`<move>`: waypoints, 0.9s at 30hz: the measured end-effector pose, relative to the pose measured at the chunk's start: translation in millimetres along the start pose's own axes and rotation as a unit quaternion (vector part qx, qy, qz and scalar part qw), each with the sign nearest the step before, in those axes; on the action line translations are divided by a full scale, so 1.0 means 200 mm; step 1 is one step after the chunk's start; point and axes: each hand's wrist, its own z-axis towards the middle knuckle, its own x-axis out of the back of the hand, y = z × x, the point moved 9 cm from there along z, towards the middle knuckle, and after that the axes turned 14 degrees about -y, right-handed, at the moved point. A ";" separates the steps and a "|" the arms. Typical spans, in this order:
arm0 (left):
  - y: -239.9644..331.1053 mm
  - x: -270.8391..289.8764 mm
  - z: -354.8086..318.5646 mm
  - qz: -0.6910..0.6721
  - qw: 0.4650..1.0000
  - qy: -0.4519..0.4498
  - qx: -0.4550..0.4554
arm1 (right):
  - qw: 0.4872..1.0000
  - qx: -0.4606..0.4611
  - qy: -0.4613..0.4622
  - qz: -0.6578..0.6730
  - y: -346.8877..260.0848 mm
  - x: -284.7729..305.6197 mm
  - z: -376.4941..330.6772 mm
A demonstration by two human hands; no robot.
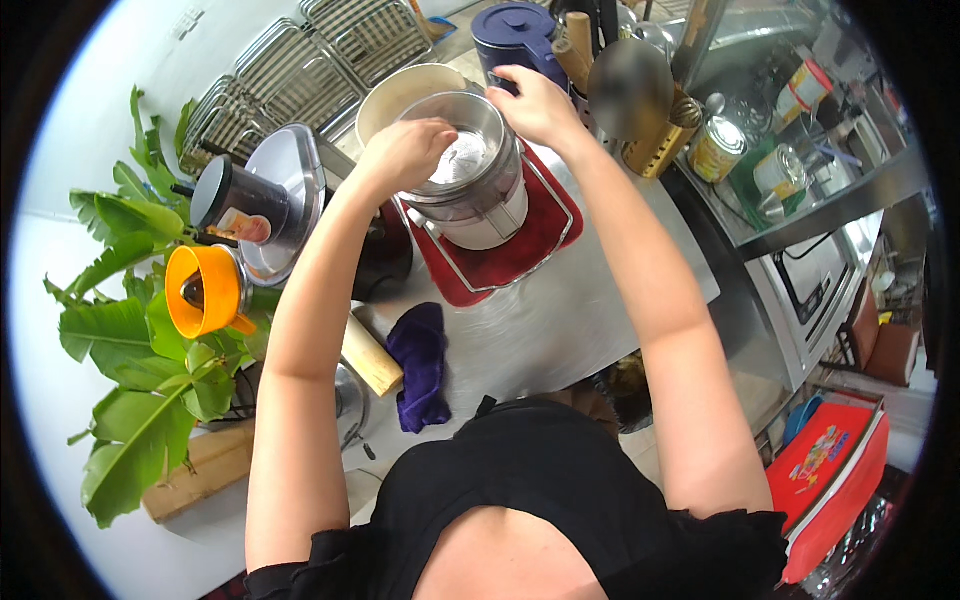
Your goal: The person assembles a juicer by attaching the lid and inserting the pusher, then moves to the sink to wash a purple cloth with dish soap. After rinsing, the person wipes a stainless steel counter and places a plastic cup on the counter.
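Note:
On a red tray [560, 200] stands a white juicer [490, 228] with a clear round bowl [420, 207] and a metal mesh basket [470, 155] inside. My left hand [410, 152] bends over the bowl's left rim, palm down, its fingers closed together above the basket. What those fingers hold, if anything, is hidden. At the bowl's far right edge is my right hand [535, 105], its fingers and thumb apart and nothing visibly gripped. A cream-coloured container [385, 98] sits right behind the bowl. The juicer's wire locking arm [508, 284] lies lowered across the tray.
A purple cloth [420, 365] and a pale wooden roller [372, 358] lie nearer me. Left stand a grey juicer lid [278, 160], a dark pusher [235, 200] and an orange citrus squeezer [205, 290]. A blue jug [515, 35] and a gold utensil holder [660, 140] stand behind right.

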 end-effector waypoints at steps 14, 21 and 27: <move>-0.11 -0.06 -0.08 -0.040 0.960 0.267 -0.068 | 0.960 -0.016 -0.045 -0.275 -0.02 -0.34 0.18; -0.50 0.06 -0.04 -0.080 0.954 0.213 0.194 | 0.919 0.062 -0.140 -0.364 -0.15 -0.38 0.34; -0.58 -0.08 0.11 -0.100 0.969 0.089 0.209 | 0.940 0.101 -0.184 -0.267 -0.14 -0.46 0.39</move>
